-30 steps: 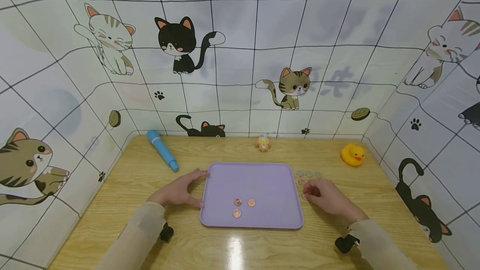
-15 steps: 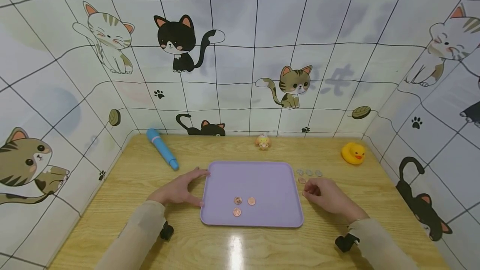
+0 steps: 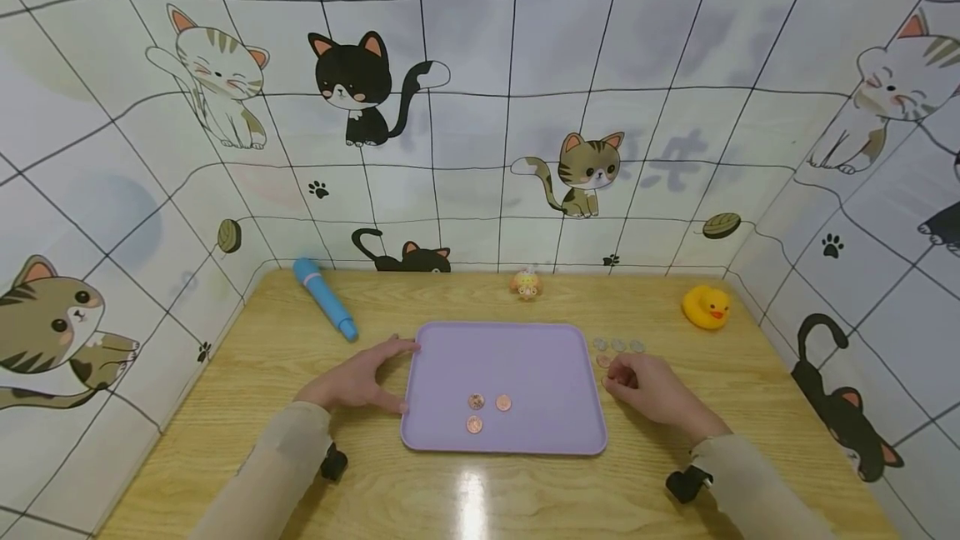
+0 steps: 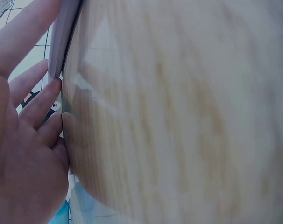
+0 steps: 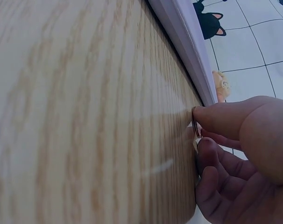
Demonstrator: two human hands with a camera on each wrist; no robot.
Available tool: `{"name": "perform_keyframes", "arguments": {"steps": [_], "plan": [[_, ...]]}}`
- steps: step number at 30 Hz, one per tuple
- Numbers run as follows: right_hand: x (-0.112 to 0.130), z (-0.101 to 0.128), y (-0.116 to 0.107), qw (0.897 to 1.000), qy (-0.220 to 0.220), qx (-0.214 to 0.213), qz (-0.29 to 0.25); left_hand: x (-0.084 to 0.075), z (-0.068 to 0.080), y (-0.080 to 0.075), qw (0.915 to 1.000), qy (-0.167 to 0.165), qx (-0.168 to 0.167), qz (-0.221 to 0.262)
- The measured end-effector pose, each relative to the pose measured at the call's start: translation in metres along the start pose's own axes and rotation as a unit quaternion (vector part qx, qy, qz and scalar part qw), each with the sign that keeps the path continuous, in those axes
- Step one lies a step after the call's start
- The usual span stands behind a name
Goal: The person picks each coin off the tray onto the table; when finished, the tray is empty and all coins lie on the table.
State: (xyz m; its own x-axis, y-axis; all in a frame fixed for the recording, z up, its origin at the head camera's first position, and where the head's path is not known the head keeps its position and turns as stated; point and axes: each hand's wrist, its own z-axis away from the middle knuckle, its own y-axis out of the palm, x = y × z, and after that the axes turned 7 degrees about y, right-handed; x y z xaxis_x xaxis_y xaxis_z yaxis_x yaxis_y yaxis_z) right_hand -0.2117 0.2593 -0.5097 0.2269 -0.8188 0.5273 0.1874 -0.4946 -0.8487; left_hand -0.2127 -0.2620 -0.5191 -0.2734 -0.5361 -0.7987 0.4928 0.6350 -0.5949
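Observation:
My left hand [image 3: 360, 377] rests against the left rim of a lilac tray [image 3: 517, 365], thumb and fingers spread apart. In the left wrist view, fingertips touch the tray's side [image 4: 66, 37]. Three copper coins lie inside the tray, one of them a coin [image 3: 503, 402] right of the other two. Beside the tray's right rim, my right hand [image 3: 651, 390] has its fingers curled and pinches a copper coin [image 5: 194, 123] at the table surface, thumb on its edge. Just behind lies another copper coin [image 3: 603, 362], partly by the fingers, and a row of three silvery coins [image 3: 618, 344].
On the wooden table [image 3: 420, 494], a blue marker-like tube [image 3: 325, 298] lies at the back left. A small figurine [image 3: 527, 284] stands behind the tray, and a yellow rubber duck [image 3: 706, 307] sits at the back right. A cat-printed cloth [image 3: 480, 132] encloses the back and sides.
The right hand has shifted slightly left, and the copper coin at its thumb has moved a little away from me, closer to the other copper coin. The left hand and tray hold still.

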Motion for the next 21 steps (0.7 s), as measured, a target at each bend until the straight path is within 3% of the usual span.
{"name": "perform_keyframes", "arguments": {"steps": [21], "plan": [[-0.0013,0.0000,0.0009,1.000,0.002,-0.010,-0.003,-0.0015,0.0007,0.0008,1.0000,-0.003,0.001,0.006]]}}
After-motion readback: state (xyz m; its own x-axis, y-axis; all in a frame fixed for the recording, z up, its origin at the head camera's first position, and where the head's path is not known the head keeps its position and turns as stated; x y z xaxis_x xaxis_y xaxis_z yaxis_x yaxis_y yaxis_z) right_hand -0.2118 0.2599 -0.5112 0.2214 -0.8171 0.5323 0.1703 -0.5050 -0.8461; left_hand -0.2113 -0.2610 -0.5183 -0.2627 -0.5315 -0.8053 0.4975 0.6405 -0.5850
